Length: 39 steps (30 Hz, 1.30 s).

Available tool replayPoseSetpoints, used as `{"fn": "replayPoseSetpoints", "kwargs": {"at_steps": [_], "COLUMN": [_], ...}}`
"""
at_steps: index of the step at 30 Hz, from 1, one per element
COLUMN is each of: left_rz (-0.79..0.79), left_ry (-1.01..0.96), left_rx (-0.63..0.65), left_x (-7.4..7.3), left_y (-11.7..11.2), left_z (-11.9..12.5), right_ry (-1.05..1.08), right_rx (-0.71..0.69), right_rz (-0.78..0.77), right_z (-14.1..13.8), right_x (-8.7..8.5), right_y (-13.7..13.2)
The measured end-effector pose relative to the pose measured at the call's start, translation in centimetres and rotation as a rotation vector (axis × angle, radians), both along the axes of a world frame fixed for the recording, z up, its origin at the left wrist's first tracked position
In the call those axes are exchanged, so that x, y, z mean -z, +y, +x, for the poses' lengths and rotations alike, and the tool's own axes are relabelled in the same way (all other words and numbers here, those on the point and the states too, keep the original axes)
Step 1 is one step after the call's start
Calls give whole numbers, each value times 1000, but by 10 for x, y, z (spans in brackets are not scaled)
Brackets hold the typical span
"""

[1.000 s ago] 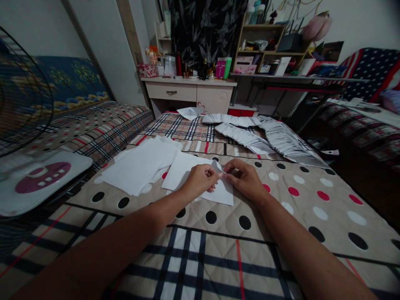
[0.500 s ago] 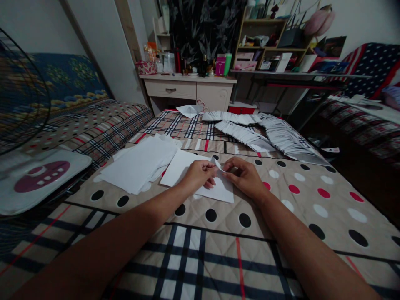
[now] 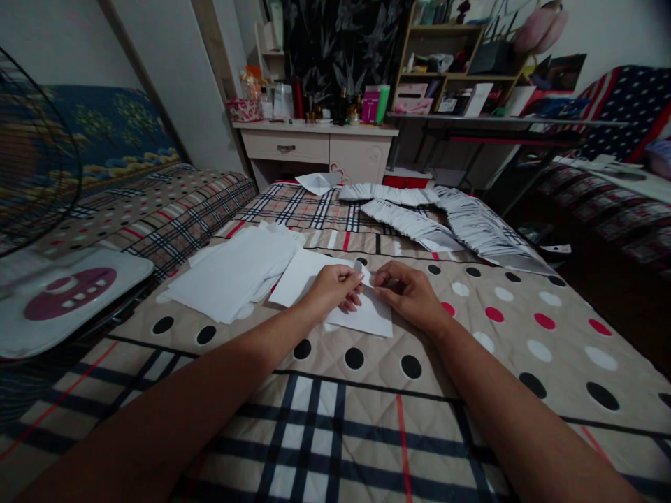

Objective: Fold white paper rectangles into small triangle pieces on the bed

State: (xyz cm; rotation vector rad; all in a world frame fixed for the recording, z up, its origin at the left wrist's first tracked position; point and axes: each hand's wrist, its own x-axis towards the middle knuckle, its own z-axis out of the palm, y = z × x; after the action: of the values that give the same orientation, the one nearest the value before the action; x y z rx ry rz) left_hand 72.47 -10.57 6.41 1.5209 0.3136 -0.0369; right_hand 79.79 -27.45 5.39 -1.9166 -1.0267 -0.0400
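Note:
A white sheet of paper (image 3: pixel 296 276) lies on the patterned bedspread in front of me, its upper right part lifted and bent. My left hand (image 3: pixel 338 285) pinches that raised part between thumb and fingers. On the other side, my right hand (image 3: pixel 406 288) is closed at the sheet's right edge, thumb and fingertips on the paper. To the left is a loose pile of white sheets (image 3: pixel 231 269). Beyond my hands, long rows of folded white papers (image 3: pixel 482 227) lie overlapping one another. A single folded paper (image 3: pixel 318 183) is at the bed's far edge.
The quilted bedspread (image 3: pixel 354 419) carries dots and plaid bands. A white folding table (image 3: pixel 126 272) stands at the left, near a fan (image 3: pixel 36 154). A dresser (image 3: pixel 309 144) with bottles and boxes is beyond the bed, with a shelf unit (image 3: pixel 445 77) to its right.
The hands stay almost in place; the left hand has shifted very slightly left, along the bent part of the paper. The pile and folded rows have not moved.

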Motion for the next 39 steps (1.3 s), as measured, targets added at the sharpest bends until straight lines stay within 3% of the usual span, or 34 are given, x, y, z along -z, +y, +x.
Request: {"fn": "replayPoseSetpoints", "kwargs": {"at_steps": [6,13,22,25,29,31,33,35,39], "left_rz": [43,90,196,349,761,929,999,974,773], "left_ry": [11,-128,-70,-209,-539,-649,-691,-684,-679], "left_rx": [33,102,139,243,402,400,374,356,288], "left_x": [-2,5,2,-1,-5,-4,-2,1,4], "left_y": [0,3,0,2,9,12,14,14,12], "left_z": [-1,0,-3,-7,-10,-10,-9,-8,-5], "right_ry": [-27,-79,280,358,513,584,620,633,665], "right_rx": [44,8,347,429,500,524,535,539,518], "right_rz": [-18,7,183,234,389,494,564,586,582], "right_z": [0,-1,5,8,12,13,14,14,13], "right_x": [4,0,6,7,5,4,3,2,0], "right_y": [1,2,1,-2,-3,-3,-3,-3,-3]}}
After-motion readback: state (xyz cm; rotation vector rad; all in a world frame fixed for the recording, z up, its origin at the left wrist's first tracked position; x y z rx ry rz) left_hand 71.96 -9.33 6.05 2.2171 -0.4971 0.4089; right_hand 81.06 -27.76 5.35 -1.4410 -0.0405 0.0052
